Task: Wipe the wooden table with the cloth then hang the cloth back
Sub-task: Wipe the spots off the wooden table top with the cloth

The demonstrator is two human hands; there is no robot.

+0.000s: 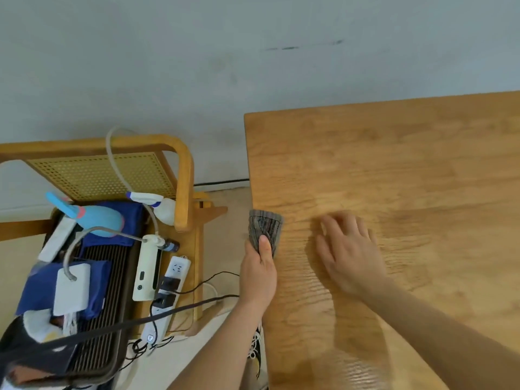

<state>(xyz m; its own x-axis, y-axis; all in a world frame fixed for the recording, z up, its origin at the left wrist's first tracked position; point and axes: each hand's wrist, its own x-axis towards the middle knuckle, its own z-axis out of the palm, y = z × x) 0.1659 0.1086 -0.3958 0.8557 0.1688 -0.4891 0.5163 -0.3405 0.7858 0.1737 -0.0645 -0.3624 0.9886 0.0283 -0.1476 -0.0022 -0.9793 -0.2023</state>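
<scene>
Head view: left hand (pixel 260 273) grips folded cloth (pixel 264 227) at table (pixel 422 164) edge; right hand (pixel 350 254) flat on table, fingers spread, blurred.

The left hand (pixel 260 273) grips a folded grey striped cloth (pixel 264 225) at the left edge of the light-brown wooden table (pixel 394 164), thumb on top of the fabric. The right hand (pixel 349 254), blurred, lies on the tabletop just beside it with fingers spread. Left of the table stands a wooden chair with a cane back (pixel 184 175), which carries a white spray bottle (pixel 163 208), a blue plush toy (pixel 98 218) and a white power strip (pixel 166 291).
</scene>
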